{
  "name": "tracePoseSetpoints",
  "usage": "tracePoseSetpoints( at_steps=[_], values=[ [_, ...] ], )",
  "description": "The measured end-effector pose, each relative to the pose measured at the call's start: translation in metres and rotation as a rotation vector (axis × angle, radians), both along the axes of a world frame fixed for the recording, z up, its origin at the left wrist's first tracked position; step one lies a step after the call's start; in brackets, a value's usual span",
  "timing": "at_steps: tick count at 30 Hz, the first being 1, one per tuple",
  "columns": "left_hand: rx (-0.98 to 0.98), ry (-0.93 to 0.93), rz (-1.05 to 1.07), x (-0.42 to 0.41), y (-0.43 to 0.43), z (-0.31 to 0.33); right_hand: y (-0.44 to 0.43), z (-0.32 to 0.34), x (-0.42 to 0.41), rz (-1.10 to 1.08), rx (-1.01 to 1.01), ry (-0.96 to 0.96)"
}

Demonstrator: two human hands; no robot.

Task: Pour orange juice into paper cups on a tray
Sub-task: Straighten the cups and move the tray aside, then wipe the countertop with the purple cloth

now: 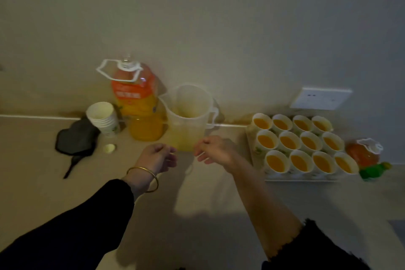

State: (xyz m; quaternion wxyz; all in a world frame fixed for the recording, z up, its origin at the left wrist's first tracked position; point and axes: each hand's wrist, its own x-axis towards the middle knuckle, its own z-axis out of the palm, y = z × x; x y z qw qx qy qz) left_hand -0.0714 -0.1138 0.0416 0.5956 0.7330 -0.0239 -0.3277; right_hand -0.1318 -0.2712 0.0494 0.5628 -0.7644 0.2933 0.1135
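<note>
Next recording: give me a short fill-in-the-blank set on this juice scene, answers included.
1. The tray holds ___ filled paper cups.
2. The stack of empty cups stands to the ___ of the juice bottle.
3. The left hand and the right hand hold ___.
Missing words: twelve; left; nothing.
</note>
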Motion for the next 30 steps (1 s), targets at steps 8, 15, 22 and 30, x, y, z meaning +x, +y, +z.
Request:
tracePoseSetpoints(
  at_steps=[8,15,22,30],
  values=[
    [0.249,0.045,-0.125,0.049,0.099,-0.029,0.106,-0.03,0.053,0.205,-0.017,0.125],
    [0.391,-0.06,-0.076,0.093,0.129,-0.057,0.143,-0.051,0.07,0.22,-0.007,0.2],
    [0.802,-0.47,-0.38,0.153,0.11,-0.08,0.141,-0.064,0.087,0.196,-0.072,0.2],
    [1.112,-0.513,-0.497,0.176,0.09,-0.12,0.129,-0.082,0.089,0.191,-0.085,0.204]
  ],
)
